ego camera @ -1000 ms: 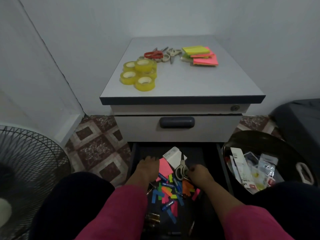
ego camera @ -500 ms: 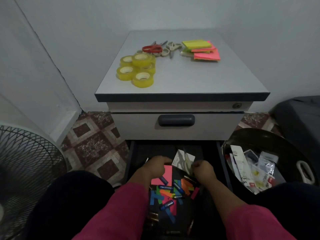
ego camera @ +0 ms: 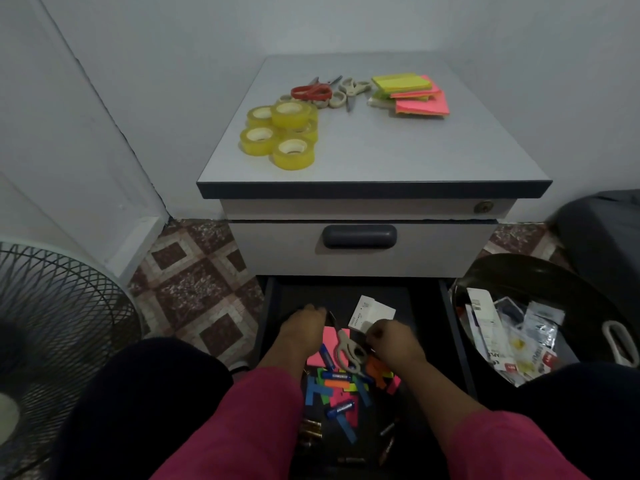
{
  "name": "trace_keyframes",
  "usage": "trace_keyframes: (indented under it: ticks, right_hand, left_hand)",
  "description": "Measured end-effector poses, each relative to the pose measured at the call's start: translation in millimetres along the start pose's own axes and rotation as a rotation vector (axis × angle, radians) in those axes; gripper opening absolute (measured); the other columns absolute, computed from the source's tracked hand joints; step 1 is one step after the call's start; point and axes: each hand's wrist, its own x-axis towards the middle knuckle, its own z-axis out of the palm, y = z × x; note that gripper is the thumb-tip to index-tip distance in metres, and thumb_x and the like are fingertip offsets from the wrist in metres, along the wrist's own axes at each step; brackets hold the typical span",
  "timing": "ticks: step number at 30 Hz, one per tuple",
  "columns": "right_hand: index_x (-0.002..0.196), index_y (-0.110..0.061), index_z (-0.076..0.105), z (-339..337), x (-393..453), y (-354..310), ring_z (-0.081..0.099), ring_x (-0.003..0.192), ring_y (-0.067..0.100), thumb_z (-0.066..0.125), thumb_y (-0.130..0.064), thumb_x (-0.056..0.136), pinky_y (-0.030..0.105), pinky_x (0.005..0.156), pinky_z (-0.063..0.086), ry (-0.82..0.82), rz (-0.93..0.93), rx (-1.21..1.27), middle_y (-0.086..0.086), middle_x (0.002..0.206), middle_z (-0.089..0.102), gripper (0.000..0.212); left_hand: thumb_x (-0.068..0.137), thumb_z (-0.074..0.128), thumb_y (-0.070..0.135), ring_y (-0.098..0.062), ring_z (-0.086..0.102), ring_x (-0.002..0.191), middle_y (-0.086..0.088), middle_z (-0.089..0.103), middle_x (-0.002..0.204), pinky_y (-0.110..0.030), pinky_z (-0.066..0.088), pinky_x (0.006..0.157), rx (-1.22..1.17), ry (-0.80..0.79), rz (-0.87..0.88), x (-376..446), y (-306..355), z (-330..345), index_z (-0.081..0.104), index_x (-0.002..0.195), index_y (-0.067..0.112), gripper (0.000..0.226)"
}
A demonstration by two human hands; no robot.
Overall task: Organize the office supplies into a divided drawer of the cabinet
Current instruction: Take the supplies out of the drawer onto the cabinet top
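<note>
A person in pink sleeves reaches both hands into the open bottom drawer (ego camera: pixel 273 306) of a small grey cabinet (ego camera: pixel 374 168). The left hand (ego camera: pixel 303 329) lies palm down at the drawer's left side, its fingertips curled over the far edge of a dark area; whether they hold anything cannot be told. The right hand (ego camera: pixel 389 341) sits just right of centre with its fingers bent inward near a white card (ego camera: pixel 372 311), and the view does not show whether they grip it. Between the two hands lies a pair of beige-handled scissors (ego camera: pixel 349 351), resting on a pink sticky pad (ego camera: pixel 329 344). Nearer the person, the drawer floor holds a loose heap of coloured paper tabs (ego camera: pixel 346 388) in blue, orange, green and pink, mixed with small blue batteries (ego camera: pixel 341 407). The drawer above is closed, with a dark handle (ego camera: pixel 359 236). On the cabinet top, a cluster of yellow tape rolls (ego camera: pixel 280 133) sits at the left, red-handled scissors (ego camera: pixel 310 91) and beige scissors (ego camera: pixel 349 90) lie touching behind them, and a stack of yellow and pink sticky notes (ego camera: pixel 412 93) lies at the right. A dark round bin (ego camera: pixel 485 271) holding packaging stands to the right of the drawer, and a fan guard (ego camera: pixel 52 306) shows at the left over patterned floor tiles (ego camera: pixel 194 282).
</note>
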Motion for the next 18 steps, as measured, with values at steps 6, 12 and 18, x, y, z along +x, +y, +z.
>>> trace_keyframes:
  ticks: [6, 12, 18]
  right_hand:
    - [0.104, -0.027, 0.072, 9.0, -2.9, -2.3, 0.066, 0.096, 0.019, 0.054, -0.023, 0.089, 0.027, 0.078, 0.052, -0.06, -0.075, -0.092, 0.0, 0.112, 0.068, 0.023]
    - [0.115, -0.023, 0.067, 23.4, -1.3, -12.8, 0.061, 0.109, 0.027, 0.049, -0.027, 0.094, 0.033, 0.086, 0.051, 0.001, -0.047, -0.039, 0.008, 0.121, 0.064, 0.028]
    - [0.104, -0.013, 0.068, 25.1, 1.0, -15.7, 0.063, 0.101, 0.027, 0.054, -0.024, 0.089, 0.03, 0.077, 0.05, 0.006, -0.04, -0.101, 0.009, 0.111, 0.064, 0.023]
  left_hand:
    - [0.085, 0.062, 0.0, -0.026, 0.053, 0.114, -0.012, 0.046, 0.131, -0.032, 0.047, 0.095, -0.118, -0.048, -0.016, 4.0, -0.3, 1.2, 0.05, 0.13, 0.008, 0.047]
    - [0.085, 0.059, -0.004, -0.023, 0.054, 0.114, -0.011, 0.052, 0.129, -0.027, 0.046, 0.092, -0.213, -0.1, -0.021, 3.3, -1.5, 1.2, 0.045, 0.136, 0.014, 0.056]
    - [0.085, 0.059, -0.005, -0.025, 0.057, 0.11, -0.014, 0.056, 0.124, -0.03, 0.048, 0.091, -0.243, -0.103, -0.023, 3.5, -3.4, 3.2, 0.046, 0.135, 0.012, 0.055]
